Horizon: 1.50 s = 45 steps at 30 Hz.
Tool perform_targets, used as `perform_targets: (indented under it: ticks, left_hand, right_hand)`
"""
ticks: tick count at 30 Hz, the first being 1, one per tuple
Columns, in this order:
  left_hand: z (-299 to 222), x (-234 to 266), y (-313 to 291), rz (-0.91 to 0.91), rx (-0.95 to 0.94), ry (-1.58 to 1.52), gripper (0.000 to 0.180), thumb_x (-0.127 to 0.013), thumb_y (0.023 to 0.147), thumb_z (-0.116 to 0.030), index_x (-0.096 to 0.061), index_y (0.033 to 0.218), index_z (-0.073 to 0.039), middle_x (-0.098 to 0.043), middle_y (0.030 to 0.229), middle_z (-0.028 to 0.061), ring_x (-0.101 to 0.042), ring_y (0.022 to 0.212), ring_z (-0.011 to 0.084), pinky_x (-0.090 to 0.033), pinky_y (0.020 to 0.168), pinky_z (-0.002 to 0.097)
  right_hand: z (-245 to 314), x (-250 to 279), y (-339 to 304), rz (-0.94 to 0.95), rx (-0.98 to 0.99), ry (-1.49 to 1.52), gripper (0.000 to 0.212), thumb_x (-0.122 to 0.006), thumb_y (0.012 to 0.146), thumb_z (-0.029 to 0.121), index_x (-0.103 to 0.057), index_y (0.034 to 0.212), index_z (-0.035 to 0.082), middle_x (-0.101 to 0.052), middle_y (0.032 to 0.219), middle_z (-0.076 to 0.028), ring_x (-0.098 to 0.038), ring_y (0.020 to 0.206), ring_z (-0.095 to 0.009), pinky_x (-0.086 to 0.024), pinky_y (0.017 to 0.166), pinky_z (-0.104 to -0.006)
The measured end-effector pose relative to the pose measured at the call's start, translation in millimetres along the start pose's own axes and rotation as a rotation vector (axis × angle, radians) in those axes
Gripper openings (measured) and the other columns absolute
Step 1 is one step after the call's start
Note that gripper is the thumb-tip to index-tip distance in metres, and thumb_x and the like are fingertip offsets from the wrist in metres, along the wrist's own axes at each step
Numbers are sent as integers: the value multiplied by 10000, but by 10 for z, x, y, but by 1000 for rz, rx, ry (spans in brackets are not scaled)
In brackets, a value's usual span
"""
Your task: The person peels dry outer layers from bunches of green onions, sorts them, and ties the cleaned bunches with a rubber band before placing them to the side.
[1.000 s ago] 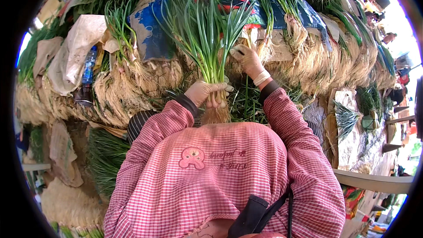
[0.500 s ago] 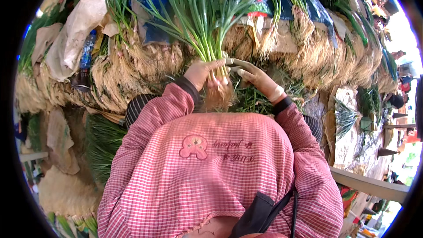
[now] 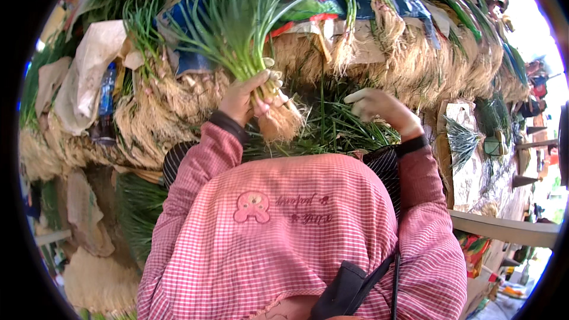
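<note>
My left hand (image 3: 240, 99) is wrapped round a bunch of green onions (image 3: 244, 53) just above the pale bulbs. The green leaves fan upward from the fist, and a tangle of tan roots (image 3: 278, 121) hangs below it. To the right, my right hand (image 3: 382, 108) is apart from the bunch, over loose green leaves (image 3: 341, 120). Its fingers reach leftward, a little apart and slightly blurred, with pale coverings on the tips; I see nothing in them.
Rows of root-end-out onion bunches (image 3: 438, 62) line the far side, partly under blue sheeting (image 3: 415, 9). A plastic bottle (image 3: 107, 92) and pale sacking (image 3: 92, 65) lie at left. More onions (image 3: 139, 207) are beside my left arm; a metal rail (image 3: 504, 225) is at right.
The right hand has come off the bunch and moved right. The left hand has shifted left with the onions, which now tilt, roots toward the right.
</note>
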<state>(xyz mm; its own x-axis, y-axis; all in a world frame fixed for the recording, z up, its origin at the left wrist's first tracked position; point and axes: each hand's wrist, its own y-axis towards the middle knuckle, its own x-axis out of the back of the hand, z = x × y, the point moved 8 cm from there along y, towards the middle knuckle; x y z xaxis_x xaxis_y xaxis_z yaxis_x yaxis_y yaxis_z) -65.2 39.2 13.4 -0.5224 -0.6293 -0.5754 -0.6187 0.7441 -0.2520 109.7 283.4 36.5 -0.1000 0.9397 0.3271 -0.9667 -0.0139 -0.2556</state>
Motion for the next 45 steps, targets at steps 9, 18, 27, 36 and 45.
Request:
perform_targets:
  ticks: [9,18,27,36,45]
  left_hand:
    - [-346,-151,-129,75,-269,-127,464,-616,957,-273,-476,1342,-55,-664,903,98,-618,593,141,-564,561,314]
    - [-91,-231,101,216,-34,-258,396,-572,896,-51,-509,1286,-23,-542,1373,165,-643,975,185,-593,736,379]
    - [298,-150,219,56,136,25,317,-610,953,-215,-609,1169,17,-672,967,100,-654,717,154,-600,669,319]
    - [89,-231,175,278,2,-76,374,-615,943,-213,-532,1252,-18,-649,1143,133,-667,975,234,-575,841,441]
    - [0,-273,39,121,82,18,439,-577,972,-249,-526,1319,15,-687,992,159,-713,706,236,-482,461,229]
  right_hand:
    - [-188,1065,1550,-682,-331,-606,472,-588,927,450,-640,1196,65,-670,1171,-165,-658,1053,-304,-498,894,-411]
    - [625,232,1201,-716,195,-580,242,-643,919,318,-639,945,77,-694,770,-141,-682,648,-293,-555,624,-393]
    - [480,-652,944,-316,249,-990,155,-539,944,205,-606,1067,138,-658,826,-93,-668,702,-269,-538,608,-416]
    - [51,942,1912,-692,-183,-739,434,-619,870,436,-671,1056,47,-680,1042,-229,-647,1007,-392,-496,888,-459]
    - [668,-794,962,-323,213,-524,254,-664,882,271,-606,949,33,-655,821,-113,-645,721,-247,-515,663,-360]
